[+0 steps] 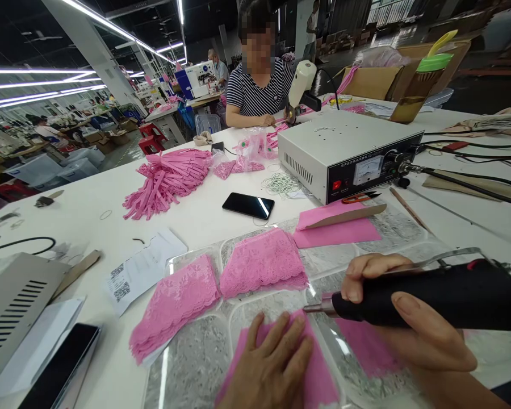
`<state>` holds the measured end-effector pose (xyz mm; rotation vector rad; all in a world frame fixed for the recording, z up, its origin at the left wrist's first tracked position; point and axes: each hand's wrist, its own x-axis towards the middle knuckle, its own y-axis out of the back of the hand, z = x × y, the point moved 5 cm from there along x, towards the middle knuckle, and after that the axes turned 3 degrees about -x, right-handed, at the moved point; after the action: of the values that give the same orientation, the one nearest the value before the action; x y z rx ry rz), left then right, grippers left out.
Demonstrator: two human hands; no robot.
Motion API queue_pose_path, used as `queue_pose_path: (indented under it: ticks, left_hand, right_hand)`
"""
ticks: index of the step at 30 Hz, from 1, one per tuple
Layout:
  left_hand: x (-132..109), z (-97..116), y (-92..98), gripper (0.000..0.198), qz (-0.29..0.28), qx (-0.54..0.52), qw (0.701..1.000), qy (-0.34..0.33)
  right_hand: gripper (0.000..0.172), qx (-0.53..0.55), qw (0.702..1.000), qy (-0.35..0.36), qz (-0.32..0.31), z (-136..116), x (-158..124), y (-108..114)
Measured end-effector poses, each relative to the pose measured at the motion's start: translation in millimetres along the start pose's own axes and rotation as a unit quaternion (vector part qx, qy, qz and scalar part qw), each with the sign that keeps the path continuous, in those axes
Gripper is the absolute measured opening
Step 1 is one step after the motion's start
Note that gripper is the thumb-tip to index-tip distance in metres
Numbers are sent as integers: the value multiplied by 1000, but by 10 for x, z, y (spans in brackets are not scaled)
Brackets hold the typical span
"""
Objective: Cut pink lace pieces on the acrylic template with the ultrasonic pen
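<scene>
My right hand [409, 318] is wrapped round a black handheld cutting tool [447, 295], whose metal tip [317, 308] points left just above a pink fabric piece [319, 375]. My left hand [270, 363] lies flat with fingers spread on that fabric, pressing it onto a clear plate over a grey mat [196, 363]. Two stacks of pink lace pieces [259, 264] [174, 304] sit just beyond on the same plate. A flat pink sheet [336, 230] with a wooden ruler [344, 216] lies further right.
A white control box [344, 150] with a meter stands behind, cables running right. A black phone [248, 205], rubber bands [281, 183] and a pile of pink strips [166, 179] lie mid-table. A person in a striped shirt [259, 91] works opposite. Another box [12, 307] and phone [59, 369] sit left.
</scene>
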<state>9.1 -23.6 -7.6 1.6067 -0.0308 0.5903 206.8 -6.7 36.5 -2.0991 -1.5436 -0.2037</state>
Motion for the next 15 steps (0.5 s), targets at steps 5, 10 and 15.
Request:
queue_pose_path:
  ticks: [5,10,15]
  left_hand:
    - [7,1,12,30,-7,-11,1000,7]
    - [-1,8,3,32,-27,-18,999,8]
    - [-33,20,-23,42,-23,-17,999,16]
  right_hand:
    - [14,0,1000,2,-20,1,-15,-21]
    - [12,9,1000,-3,-19,5,-27,-26]
    - [18,13,1000,-19,1,-60,-5,36]
